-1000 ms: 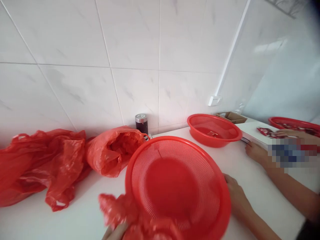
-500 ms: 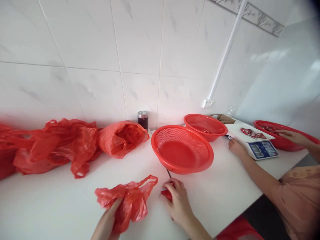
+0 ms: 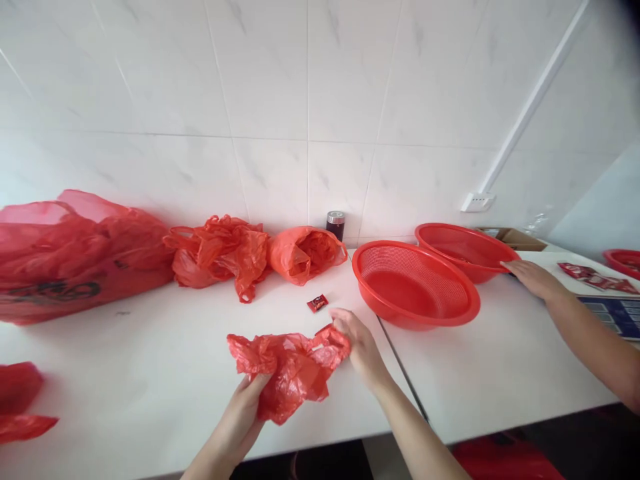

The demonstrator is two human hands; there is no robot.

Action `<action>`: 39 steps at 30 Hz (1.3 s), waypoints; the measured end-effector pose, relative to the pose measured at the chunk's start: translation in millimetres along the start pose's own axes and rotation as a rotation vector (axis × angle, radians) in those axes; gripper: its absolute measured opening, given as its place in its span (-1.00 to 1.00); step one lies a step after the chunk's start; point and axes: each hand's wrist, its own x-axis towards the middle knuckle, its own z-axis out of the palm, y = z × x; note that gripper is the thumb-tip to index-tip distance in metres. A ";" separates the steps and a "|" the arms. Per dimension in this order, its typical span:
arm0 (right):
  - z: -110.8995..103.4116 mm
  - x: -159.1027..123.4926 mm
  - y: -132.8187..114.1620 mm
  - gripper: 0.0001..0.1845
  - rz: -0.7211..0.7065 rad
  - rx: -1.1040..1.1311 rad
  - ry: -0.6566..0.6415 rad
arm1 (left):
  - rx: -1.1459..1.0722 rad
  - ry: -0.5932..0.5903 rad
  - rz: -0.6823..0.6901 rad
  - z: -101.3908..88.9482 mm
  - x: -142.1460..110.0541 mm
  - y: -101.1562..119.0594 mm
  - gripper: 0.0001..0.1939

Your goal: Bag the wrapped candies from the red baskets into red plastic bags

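A crumpled red plastic bag [image 3: 295, 377] is held over the front of the white table. My left hand [image 3: 250, 403] grips its lower left side, the thumb lying over the film. My right hand [image 3: 360, 343] pinches the bag's upper right part, near its handle. Just beyond the bag, a small red wrapped packet [image 3: 317, 303] lies on the table, touched by neither hand. Right of my right hand stands a red mesh basket [image 3: 370, 283], with nothing visible in it.
Along the tiled wall lie a big red bag [image 3: 90, 267], a bunched red bag [image 3: 220, 250], a rolled bag bundle [image 3: 290, 257] and a dark jar [image 3: 335, 227]. A co-worker's hand [image 3: 533, 277] touches a second red basket [image 3: 450, 243] beside a scale [image 3: 610, 317].
The view has swung left. The small packet that was in my right hand now lies on the table, and my right hand has taken hold of the bag. The co-worker's hand has reached the second basket.
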 end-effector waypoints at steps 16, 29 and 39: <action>-11.7 -41.6 -23.4 -0.70 -0.083 -0.161 0.074 | 0.577 -0.003 0.215 -24.6 -17.8 28.3 -0.50; -15.3 -53.9 -9.7 -0.65 0.132 0.445 0.197 | 0.085 0.082 0.120 -41.0 9.0 25.4 -0.71; 13.4 -39.3 -18.8 -0.72 0.137 0.606 0.185 | 0.993 0.417 0.969 -39.2 -18.9 17.2 -0.41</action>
